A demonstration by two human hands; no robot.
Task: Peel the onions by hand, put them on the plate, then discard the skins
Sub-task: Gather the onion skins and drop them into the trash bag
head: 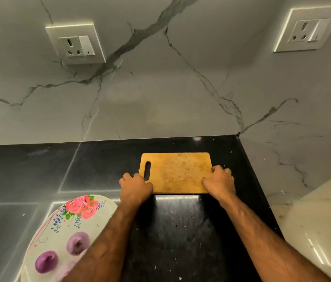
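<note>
1. Two peeled onions (46,261) are sitting on the plate (44,226), down-left of the left hand (135,187), the nearer one.
2. Left hand and right hand (220,181) are gripping the cutting board (177,171) by its short ends.
3. Flecks on the desk (180,231) are possibly skin.

A: Wooden cutting board (177,173) lying flat on the black countertop (99,165), slot handle at its left end, top well scuffed.

B: And it sits near the back corner, where the grey-veined marble wall (160,88) turns.

A: Two fittings up there: the left socket (76,45) on the back wall, the right socket (308,30) on the side wall.

B: Pale specks (180,278) scattered over the counter's front, and a glossy cream surface (323,220) runs down the right edge.
</note>
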